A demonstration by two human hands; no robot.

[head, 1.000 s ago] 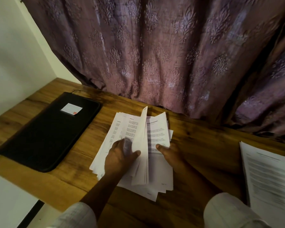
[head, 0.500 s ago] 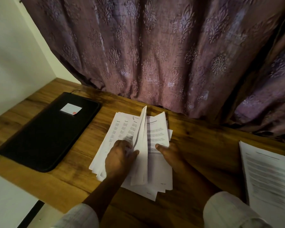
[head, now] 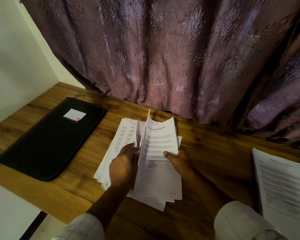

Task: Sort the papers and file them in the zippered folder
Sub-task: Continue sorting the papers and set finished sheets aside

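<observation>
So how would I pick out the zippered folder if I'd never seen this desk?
Start at the wooden desk under the purple curtain and look to its left side, left of the loose white papers. The zippered folder lies flat there. It is the only black thing on the desk, a long case with rounded corners and a small white label on top.

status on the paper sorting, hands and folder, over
Left hand rests on the papers, fingers at the gap. Right hand pinches the raised sheets. Zippered folder closed, left of them. Nothing in the way.
</observation>
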